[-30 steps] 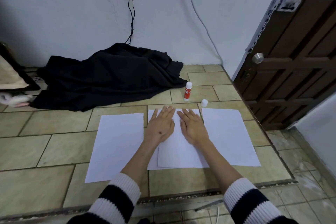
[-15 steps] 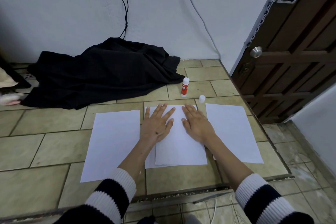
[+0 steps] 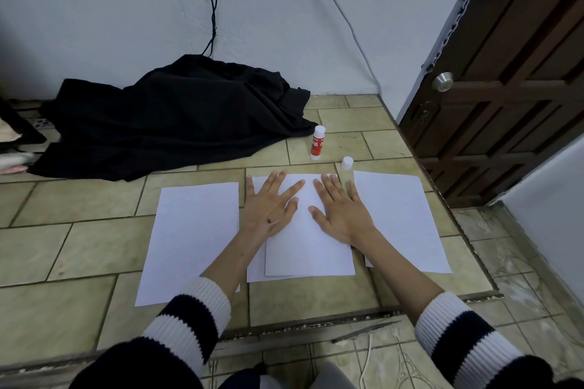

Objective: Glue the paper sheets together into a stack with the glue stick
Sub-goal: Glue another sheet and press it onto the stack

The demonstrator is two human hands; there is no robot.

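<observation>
Two white sheets lie overlapped in the middle as a paper stack [image 3: 308,254], the upper one slightly skewed over the lower. My left hand [image 3: 268,208] and my right hand [image 3: 341,215] rest flat on its top half, palms down, fingers spread. A single sheet [image 3: 189,240] lies to the left and another single sheet [image 3: 401,218] to the right. The red and white glue stick [image 3: 317,143] stands upright beyond the stack. Its white cap [image 3: 346,163] stands apart near the right sheet's corner.
A heap of black cloth [image 3: 177,117] covers the tiled floor at the back left, against the white wall. A dark wooden door [image 3: 505,79] stands at the right. The tiled platform ends in a step edge [image 3: 316,322] close to me.
Both hands have stayed flat on the middle stack, and my right hand has slid a little to the right. The view has shifted slightly.
</observation>
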